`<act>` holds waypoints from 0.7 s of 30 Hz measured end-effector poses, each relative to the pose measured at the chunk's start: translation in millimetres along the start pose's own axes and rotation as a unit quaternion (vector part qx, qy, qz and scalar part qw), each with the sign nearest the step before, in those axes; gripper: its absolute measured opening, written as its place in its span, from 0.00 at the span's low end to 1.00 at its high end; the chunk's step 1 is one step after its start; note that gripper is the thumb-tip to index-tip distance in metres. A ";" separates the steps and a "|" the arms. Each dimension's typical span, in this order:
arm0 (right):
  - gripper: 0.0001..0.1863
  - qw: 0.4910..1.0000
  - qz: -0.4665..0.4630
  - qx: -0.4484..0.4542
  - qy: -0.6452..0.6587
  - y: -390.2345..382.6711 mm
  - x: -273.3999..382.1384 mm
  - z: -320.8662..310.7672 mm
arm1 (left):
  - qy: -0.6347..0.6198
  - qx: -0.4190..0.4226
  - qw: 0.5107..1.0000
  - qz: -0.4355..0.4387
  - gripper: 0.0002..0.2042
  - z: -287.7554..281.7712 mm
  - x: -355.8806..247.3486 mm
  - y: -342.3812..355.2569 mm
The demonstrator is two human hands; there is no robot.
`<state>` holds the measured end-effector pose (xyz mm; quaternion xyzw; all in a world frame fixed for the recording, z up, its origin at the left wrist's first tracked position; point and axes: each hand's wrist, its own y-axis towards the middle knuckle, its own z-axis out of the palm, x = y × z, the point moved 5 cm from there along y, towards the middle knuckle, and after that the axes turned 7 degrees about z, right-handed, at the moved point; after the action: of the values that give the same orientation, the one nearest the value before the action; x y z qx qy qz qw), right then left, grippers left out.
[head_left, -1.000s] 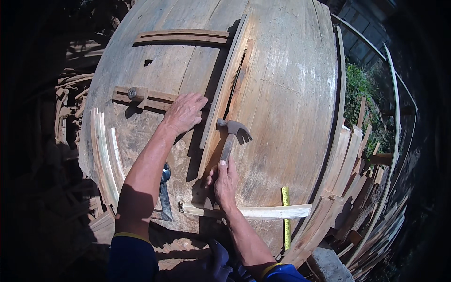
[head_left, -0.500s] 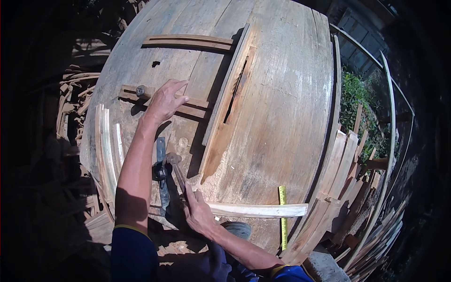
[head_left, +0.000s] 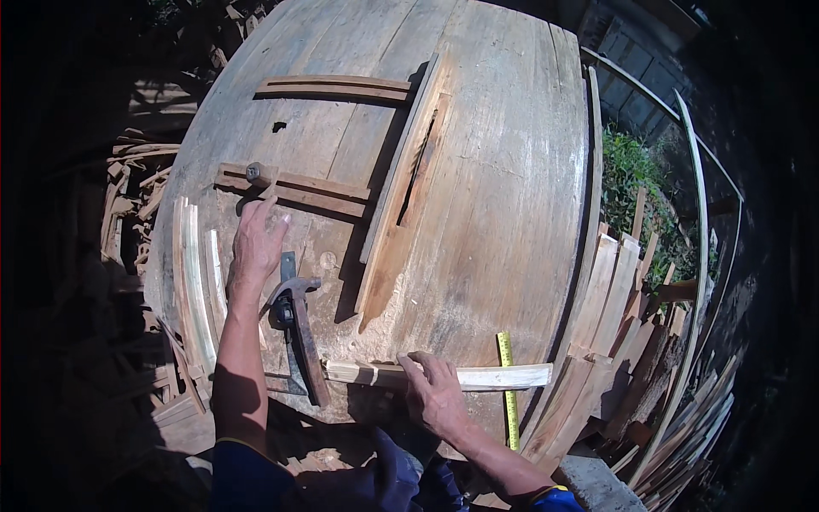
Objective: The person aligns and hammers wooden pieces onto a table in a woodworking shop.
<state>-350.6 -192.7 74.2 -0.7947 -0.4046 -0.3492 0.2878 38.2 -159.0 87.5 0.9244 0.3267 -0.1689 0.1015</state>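
Right hand (head_left: pixel 438 398) was over the pale strip (head_left: pixel 482 378) at the bench's (head_left: pixel 512 230) near edge (couldn't tell if it gripped), left hand (head_left: pixel 259 237) loosely open by the grooved rail (head_left: pixel 333 202), so probably a grabbing step, calling for a firm hold.

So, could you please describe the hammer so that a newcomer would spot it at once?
On the big weathered wooden worktop, look at the near edge, left of the middle. The hammer lies there, just left of the pale wooden strip. Its curved claw and brown handle set it apart from the dark metal tool beside it.
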 end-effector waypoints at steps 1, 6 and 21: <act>0.36 0.996 0.007 -0.007 -0.083 -16.9 -25.6 -16.8 | 0.012 -0.042 0.998 -0.036 0.27 -3.4 16.2 20.3; 0.33 0.947 -0.032 0.113 -0.300 -49.3 -81.0 -40.3 | 0.077 -0.146 0.975 -0.150 0.39 21.2 90.4 95.0; 0.36 0.955 0.134 0.261 -0.051 -72.1 -105.0 -149.6 | -0.325 -0.407 0.812 -0.264 0.19 80.5 119.0 129.9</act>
<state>-504.6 -313.2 92.4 -0.7560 -0.3853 -0.1484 0.5079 188.1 -214.6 -21.7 0.5679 0.5447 -0.3315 0.5205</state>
